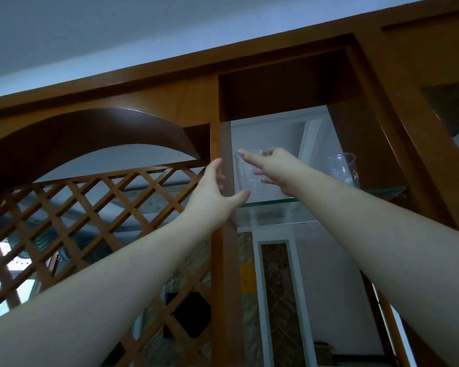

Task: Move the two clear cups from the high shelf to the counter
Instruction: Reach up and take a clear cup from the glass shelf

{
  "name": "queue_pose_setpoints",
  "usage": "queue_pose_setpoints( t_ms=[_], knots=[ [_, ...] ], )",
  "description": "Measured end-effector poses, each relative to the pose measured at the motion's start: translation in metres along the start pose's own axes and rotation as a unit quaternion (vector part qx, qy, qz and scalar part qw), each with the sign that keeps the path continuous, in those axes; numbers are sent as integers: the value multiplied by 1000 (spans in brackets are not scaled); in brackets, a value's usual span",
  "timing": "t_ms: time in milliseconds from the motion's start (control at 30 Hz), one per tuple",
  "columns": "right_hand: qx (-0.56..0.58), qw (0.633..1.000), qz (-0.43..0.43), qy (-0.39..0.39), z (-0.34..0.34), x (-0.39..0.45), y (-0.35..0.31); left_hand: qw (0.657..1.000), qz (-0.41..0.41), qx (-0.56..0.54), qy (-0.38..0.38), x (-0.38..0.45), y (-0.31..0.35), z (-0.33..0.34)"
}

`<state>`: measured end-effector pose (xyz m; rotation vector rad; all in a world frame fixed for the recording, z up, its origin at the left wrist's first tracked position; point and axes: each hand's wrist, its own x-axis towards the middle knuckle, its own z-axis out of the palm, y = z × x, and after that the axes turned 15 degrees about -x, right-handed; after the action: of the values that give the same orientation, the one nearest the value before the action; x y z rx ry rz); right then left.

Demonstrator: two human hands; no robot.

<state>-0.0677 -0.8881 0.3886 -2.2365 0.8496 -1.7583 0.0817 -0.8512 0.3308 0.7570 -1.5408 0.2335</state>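
Observation:
I look up at a glass shelf (329,198) inside a brown wooden unit. One clear cup (249,173) stands near the shelf's left end, and my right hand (273,168) is wrapped around it with fingers on its side and rim. My left hand (215,189) holds the wooden post (227,260) just left of that cup, fingers behind the post, thumb in front. A second clear cup (342,168) stands on the shelf at the right, against the unit's side wall, untouched.
A wooden lattice panel (90,221) under an arched board (90,128) fills the left. The unit's top frame (276,83) hangs low over the shelf. Below the shelf, a white door frame (257,287) and a room show through the opening.

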Motion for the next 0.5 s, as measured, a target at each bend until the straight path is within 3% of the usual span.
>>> queue_pose_setpoints(
  t_ms=[200, 500],
  knots=[
    [13, 999, -25, 25, -8, -18, -6, 996, -27, -79, -19, -11, 9, 15],
    [4, 999, -36, -27, -19, -62, 2, 981, -74, -177, -23, -50, 16, 26]
  ],
)
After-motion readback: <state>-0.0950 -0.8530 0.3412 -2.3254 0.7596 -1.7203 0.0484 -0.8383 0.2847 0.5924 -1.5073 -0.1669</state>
